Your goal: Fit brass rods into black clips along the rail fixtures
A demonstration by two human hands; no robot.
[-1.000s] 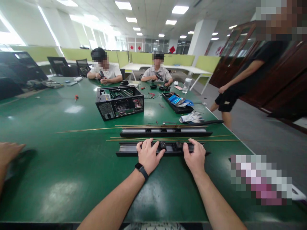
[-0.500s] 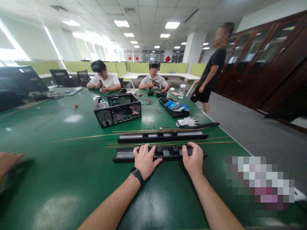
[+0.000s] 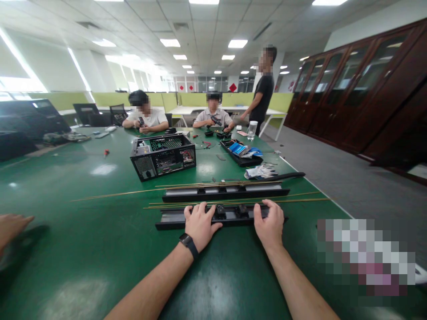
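Observation:
A long black rail with a silver inside lies across the green table before me. My left hand grips it left of the middle, its fingers spread over the far side and the thumb along the near edge. Near the other end, my right hand is curled over the same rail, with thumb and fingers bent. Between the hands, two small black blocks, a left block and a right block, sit in the channel. Thin brass-coloured rods lie just behind it, partly hidden by my fingers.
Beyond the rods lies a second black rail. Farther back are an open computer case, gloves and a black tray. Two people sit across the table; another stands behind it. Another person's hand enters at left.
My hands keep nearly the same place on the rail. The view has tilted up slightly. The standing person has moved left and farther away from the table's right edge.

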